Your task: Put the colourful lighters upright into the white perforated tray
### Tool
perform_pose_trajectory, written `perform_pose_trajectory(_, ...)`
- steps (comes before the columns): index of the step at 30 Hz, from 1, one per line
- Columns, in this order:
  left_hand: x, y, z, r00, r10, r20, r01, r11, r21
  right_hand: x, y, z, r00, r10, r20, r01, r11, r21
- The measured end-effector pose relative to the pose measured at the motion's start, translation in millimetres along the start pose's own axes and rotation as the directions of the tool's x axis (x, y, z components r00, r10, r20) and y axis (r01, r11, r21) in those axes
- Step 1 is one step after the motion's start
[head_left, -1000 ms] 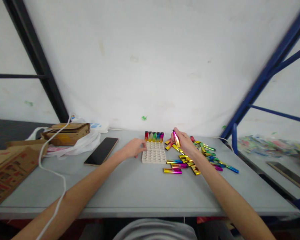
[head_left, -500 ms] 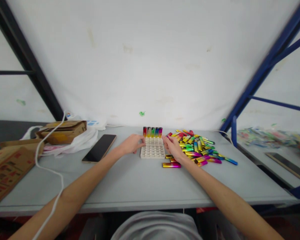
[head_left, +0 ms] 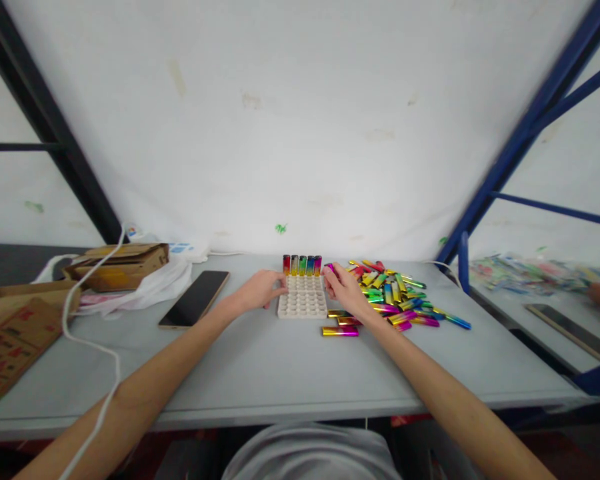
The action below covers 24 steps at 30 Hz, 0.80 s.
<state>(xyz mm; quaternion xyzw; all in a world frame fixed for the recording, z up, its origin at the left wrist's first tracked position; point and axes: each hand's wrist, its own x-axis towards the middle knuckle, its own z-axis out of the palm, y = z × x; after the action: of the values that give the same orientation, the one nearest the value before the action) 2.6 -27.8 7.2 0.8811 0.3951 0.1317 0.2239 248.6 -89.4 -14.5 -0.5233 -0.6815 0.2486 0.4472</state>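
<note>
A white tray with rows of small holes (head_left: 303, 305) lies on the table before me. Along its far edge stands a row of several upright metallic lighters (head_left: 303, 265), in red, yellow, green, blue and purple. At the tray's left side is my left hand (head_left: 261, 290), its thumb and fingers apart and the fingertips against the tray's edge. My right hand (head_left: 344, 291) is at the right side, fingers pinched on a purple lighter (head_left: 329, 268) close to the row's end. Most of that lighter is hidden by the fingers. A pile of loose shiny lighters (head_left: 395, 297) spreads beside the right hand.
A dark phone (head_left: 195, 299) lies left of my left arm. Further left are cardboard boxes (head_left: 125, 267), a white plastic bag (head_left: 167, 283) and a white cable (head_left: 93, 341). A blue metal frame (head_left: 513, 150) rises at the right; beyond it are another person's hand and another phone.
The view has shifted slightly. My right hand has moved a little forward to the tray's far right corner, with the purple lighter in its fingers. My left hand stays at the tray's left edge.
</note>
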Motion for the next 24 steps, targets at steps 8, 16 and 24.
perform_pose_trajectory(8,1,-4,2.7,0.999,0.031,-0.023,-0.031,0.999,-0.027,7,1,-17,0.985,-0.175,0.006,0.159,0.882,-0.444)
perform_pose_trajectory(16,4,-10,6.5,0.999,0.020,-0.034,-0.021,0.999,-0.025,22,20,-16,0.983,-0.171,0.062,0.176,0.809,-0.561)
perform_pose_trajectory(24,3,-9,5.9,1.000,-0.010,-0.030,0.008,0.999,-0.041,30,25,-18,0.967,-0.135,0.214,0.242,0.738,-0.630)
